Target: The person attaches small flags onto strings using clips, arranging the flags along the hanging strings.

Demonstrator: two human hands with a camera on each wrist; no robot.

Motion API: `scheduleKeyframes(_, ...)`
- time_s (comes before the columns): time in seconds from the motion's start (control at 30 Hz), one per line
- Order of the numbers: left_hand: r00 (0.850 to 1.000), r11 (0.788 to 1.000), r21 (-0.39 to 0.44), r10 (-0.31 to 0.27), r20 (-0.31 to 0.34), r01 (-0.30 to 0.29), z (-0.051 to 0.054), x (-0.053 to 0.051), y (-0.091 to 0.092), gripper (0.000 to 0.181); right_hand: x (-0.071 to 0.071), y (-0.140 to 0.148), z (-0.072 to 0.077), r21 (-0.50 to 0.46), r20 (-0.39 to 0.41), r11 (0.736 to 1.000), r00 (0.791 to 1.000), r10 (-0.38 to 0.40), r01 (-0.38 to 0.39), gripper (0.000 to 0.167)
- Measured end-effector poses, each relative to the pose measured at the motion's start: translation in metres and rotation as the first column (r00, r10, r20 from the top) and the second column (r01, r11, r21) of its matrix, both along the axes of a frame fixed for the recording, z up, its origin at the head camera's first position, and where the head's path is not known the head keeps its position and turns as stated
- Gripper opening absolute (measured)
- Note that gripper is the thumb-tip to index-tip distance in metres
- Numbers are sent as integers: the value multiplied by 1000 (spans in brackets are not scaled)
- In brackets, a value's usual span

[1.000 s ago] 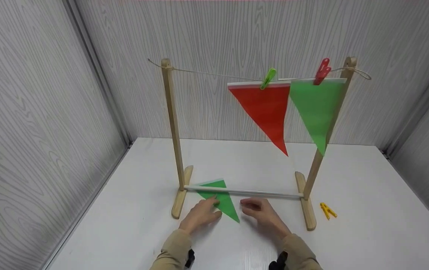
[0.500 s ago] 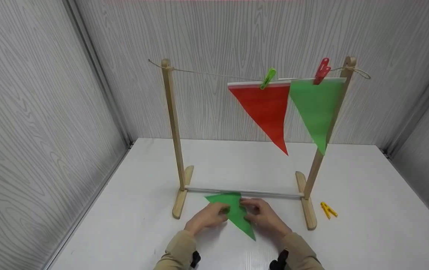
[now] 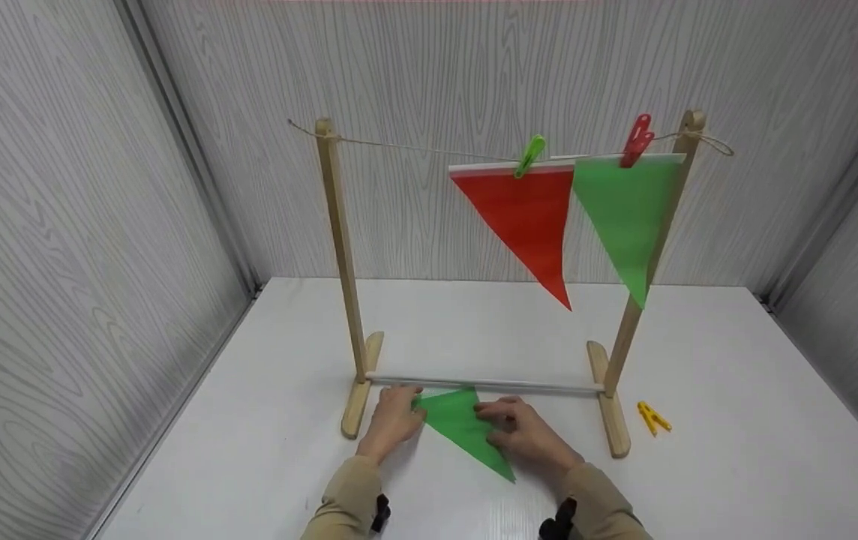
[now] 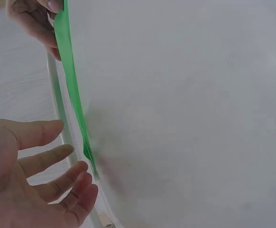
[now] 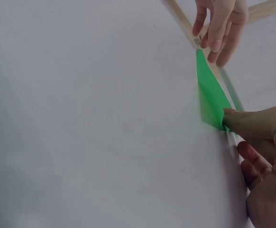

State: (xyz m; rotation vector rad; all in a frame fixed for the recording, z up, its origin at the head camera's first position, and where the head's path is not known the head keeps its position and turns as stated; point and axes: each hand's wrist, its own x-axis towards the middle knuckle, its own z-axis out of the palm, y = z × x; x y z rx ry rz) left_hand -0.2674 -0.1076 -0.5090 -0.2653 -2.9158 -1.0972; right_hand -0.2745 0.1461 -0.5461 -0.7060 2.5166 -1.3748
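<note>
Presently, the green triangular pennant (image 3: 461, 416) is at lower centre of the head view. The right hand (image 3: 528, 433) pinches its right edge; the left hand (image 3: 394, 420), fingers relaxed and ungripping, is beside its left corner. Probably light, limp, crease-prone: grasp upper corners.

A white table (image 3: 736, 352) spreads before you, bearing a wooden stand (image 3: 625, 341) on two long feet (image 3: 355, 411). A yellow clothespin (image 3: 646, 412) lies just outside the right foot (image 3: 616, 429), prongs toward you. Whether the green pennant (image 3: 460, 420) touches the surface is unclear.
</note>
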Motion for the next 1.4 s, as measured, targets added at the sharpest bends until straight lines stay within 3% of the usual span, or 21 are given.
scheduleKeyframes(0.2, 998, 998, -36, 51, 36, -50, 1, -1, -3, 34, 1, 1, 0, -25, -15, 999, 1000, 26, -26, 35)
scheduleKeyframes(0.53, 996, 999, -14, 50, 79, -49, 0, 0, -5, 18, 2, 0, -1, -26, 6, 1000, 1000, 0, 0, 38)
scheduleKeyframes(0.9, 991, 1000, 26, 4, 135, -7, 4, 2, -7, 17, 5, -1, -3, -48, -12, 998, 999, -30, 29, 40)
scheduleKeyframes(1.4, 993, 990, 132, -58, 105, 44, -1, -1, -5, 22, 3, 0, -3, -66, -27, 998, 999, 17, -19, 54)
